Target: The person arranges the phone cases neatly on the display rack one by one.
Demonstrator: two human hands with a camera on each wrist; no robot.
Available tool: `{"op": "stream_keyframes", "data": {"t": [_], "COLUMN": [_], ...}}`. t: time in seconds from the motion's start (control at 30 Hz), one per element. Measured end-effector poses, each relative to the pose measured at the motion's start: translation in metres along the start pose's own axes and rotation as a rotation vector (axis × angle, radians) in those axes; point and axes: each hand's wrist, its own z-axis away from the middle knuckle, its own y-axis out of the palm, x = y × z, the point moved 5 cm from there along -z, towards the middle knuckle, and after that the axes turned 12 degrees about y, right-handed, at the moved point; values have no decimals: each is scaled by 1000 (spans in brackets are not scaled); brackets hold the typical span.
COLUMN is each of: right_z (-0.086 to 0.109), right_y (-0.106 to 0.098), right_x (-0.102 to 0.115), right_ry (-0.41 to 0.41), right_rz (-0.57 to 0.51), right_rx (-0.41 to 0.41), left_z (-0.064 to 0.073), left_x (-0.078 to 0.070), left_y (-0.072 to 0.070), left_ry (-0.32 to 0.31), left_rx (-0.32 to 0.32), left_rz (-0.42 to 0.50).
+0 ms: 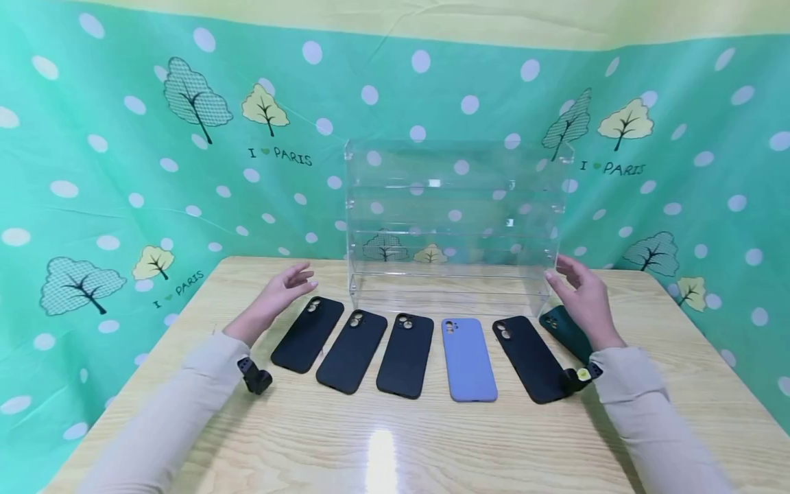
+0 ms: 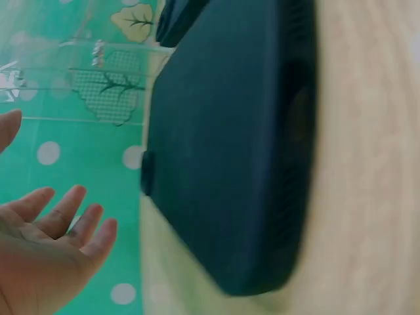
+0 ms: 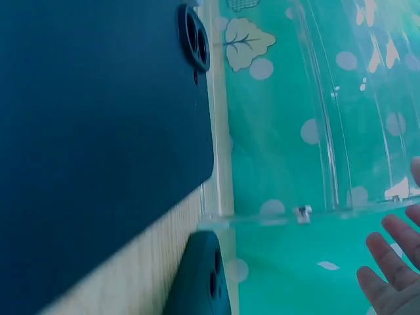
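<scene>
A clear acrylic display rack (image 1: pixel 453 271) with several shelves stands at the back of the table. My left hand (image 1: pixel 280 291) hovers left of it, fingers apart and loosely bent, holding nothing. By the rack's right side is my right hand (image 1: pixel 583 295), its fingers spread; whether they touch the panel I cannot tell. In front lies a row of phone cases: a black case (image 1: pixel 307 335) nearest my left hand, a second black case (image 1: pixel 352 351), a third (image 1: pixel 405 355), a lavender-blue case (image 1: pixel 469 360), another black case (image 1: pixel 532 358), and a dark green case (image 1: pixel 564 331) partly behind my right hand.
The wooden table (image 1: pixel 296 439) carries the cases and rack. A green dotted cloth (image 1: pixel 185 199) with printed trees hangs behind and along both sides. A small black wrist camera (image 1: pixel 254 376) sits on the left sleeve, and another wrist camera (image 1: pixel 583 375) on the right.
</scene>
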Motion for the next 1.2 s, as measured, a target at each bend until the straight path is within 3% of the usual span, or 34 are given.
{"op": "stream_keyframes", "data": {"t": [0.1,0.27,0.53,0.67,0.93,1.2], "right_z": [0,1,1,1,1,3], "right_y": [2,5,9,10,8,9], "right_x": [-2,-9,-20,-22,-24,-22], "right_ry": [34,91,158,168,200,194], "right_rz": [-27,-38,-129,-169,-184,-190], "right_rx": [-44,-108,-173,-194,-215,-202], "left_z": [2,2,4,3,1,7], "left_x": [9,22,30,35,36,38], "left_y": [5,11,13,14,14,12], "left_ry": [-34,-55,-1,-19,-34,-44], "left_rx": [-11,-6,33,43,76,68], "left_rz": [63,73,34,33,-102,-142]}}
